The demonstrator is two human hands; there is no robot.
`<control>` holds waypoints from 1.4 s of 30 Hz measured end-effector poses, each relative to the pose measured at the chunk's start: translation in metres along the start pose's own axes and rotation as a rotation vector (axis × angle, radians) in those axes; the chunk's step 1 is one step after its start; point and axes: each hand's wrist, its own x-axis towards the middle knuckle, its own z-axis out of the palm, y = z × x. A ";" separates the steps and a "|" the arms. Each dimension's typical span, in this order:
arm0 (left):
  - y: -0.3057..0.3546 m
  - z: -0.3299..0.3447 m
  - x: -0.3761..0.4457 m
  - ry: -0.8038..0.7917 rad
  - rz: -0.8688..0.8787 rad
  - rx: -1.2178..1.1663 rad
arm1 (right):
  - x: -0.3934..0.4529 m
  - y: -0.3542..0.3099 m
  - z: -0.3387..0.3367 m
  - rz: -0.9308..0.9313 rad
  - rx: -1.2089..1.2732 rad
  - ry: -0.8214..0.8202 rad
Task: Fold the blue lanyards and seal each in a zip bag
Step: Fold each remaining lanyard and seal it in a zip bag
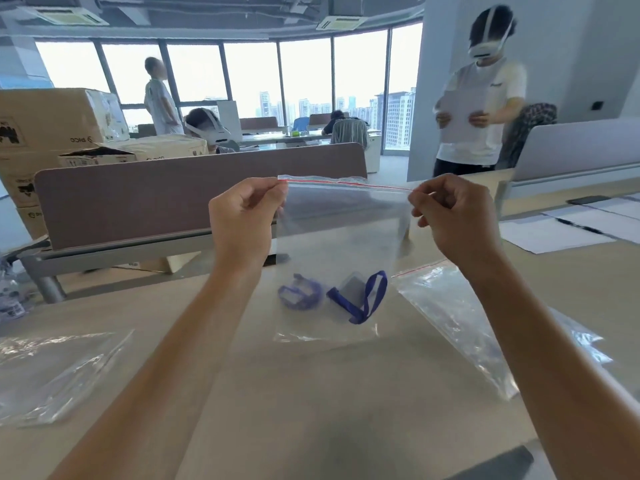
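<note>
— What is happening above the desk (pixel 311 393)?

— A person holds a clear zip bag (pixel 341 244) upright in the air, its red-lined zip strip at the top. The left hand (pixel 244 216) is pinched shut on the strip's left corner; the right hand (pixel 453 213) is pinched shut on its right end, so the strip is pulled taut between them

— Why hold it that way?

— Judging by the grip, the tension keeps the two sides of the strip lined up for pressing closed. Whether it is sealed along its whole length cannot be told

— And the blue lanyard?

— A folded blue lanyard (pixel 363 299) sits at the bottom of the zip bag, toward its right corner, where its weight has let it settle. Left of it, a second blue bundle (pixel 300 293) shows through the plastic; whether it lies inside the bag or on the desk behind it cannot be told

— Anything else nearby?

— A spare bag (pixel 460 317) lies flat on the desk just right of the held bag, and another bag (pixel 59 372) lies well off to its left, likely waiting for further lanyards
</note>
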 end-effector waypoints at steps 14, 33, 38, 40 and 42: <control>0.038 0.117 -0.051 -0.208 -0.088 -0.225 | -0.016 -0.011 -0.135 0.060 0.056 0.210; -0.179 0.220 -0.043 -0.328 -0.241 0.436 | 0.049 0.211 -0.039 0.385 -0.346 -0.314; -0.202 0.214 -0.045 -0.399 -0.252 0.526 | 0.047 0.223 -0.030 0.338 -0.542 -0.498; -0.201 0.208 -0.047 -0.414 -0.250 0.535 | 0.047 0.216 -0.028 0.284 -0.602 -0.528; -0.195 0.199 -0.047 -0.414 -0.244 0.540 | 0.046 0.203 -0.025 0.229 -0.621 -0.524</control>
